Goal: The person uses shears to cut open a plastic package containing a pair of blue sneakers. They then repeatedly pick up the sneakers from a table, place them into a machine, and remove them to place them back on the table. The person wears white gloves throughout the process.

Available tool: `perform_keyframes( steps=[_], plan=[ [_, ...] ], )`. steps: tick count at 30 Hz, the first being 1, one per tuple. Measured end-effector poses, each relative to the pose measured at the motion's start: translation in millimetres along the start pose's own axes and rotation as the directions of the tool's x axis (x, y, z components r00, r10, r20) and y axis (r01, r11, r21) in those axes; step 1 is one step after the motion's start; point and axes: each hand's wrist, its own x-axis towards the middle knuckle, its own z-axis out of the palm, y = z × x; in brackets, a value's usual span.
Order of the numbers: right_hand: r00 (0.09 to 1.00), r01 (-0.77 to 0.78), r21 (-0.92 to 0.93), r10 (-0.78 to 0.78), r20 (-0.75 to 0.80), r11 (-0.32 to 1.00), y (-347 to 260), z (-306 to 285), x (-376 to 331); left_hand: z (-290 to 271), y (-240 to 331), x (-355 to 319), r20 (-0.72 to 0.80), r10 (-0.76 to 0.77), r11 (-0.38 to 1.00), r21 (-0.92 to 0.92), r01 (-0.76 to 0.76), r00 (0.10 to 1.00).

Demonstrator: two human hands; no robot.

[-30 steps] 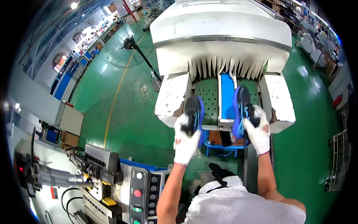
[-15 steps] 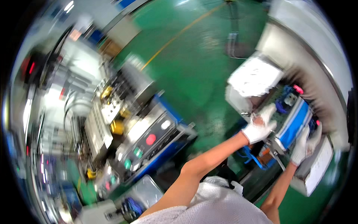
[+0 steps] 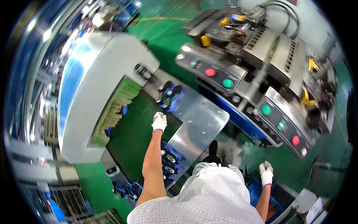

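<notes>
My left hand [image 3: 159, 122], in a white glove, reaches out over the green conveyor belt [image 3: 130, 138] and holds nothing. A pair of dark blue shoes [image 3: 169, 95] lies just beyond it, at the belt's edge by the steel plate [image 3: 201, 123]. A second blue pair [image 3: 170, 159] sits at the near edge of the plate, partly hidden by my forearm. My right hand [image 3: 266, 173], also gloved, hangs empty at my side above a blue bin [image 3: 255, 192].
A white tunnel machine [image 3: 93, 74] with hanging strips covers the belt on the left. A control console [image 3: 238, 86] with red and green buttons stands to the right. More blue shoes [image 3: 125, 188] lie low on the left. The floor [image 3: 93, 175] is green.
My view has swung round from the first machine. Both hands held blue shoes a second ago and now hold none; my right hand has dropped to my side.
</notes>
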Motion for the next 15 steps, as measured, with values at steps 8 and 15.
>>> perform_keyframes(
  steps=[8, 15],
  plan=[
    [0.985, -0.01, -0.453, 0.088, 0.151, 0.891, -45.6, 82.3, 38.5, -55.4, -96.6, 45.5, -0.059, -0.09, 0.951, 0.292, 0.103, 0.994],
    [0.959, -0.04, -0.759, 0.239, 0.153, 0.649, -162.3, 103.1, -0.8, -144.1, -153.7, 253.1, -0.425, 0.467, 0.828, 0.517, -0.216, 0.775]
  ],
)
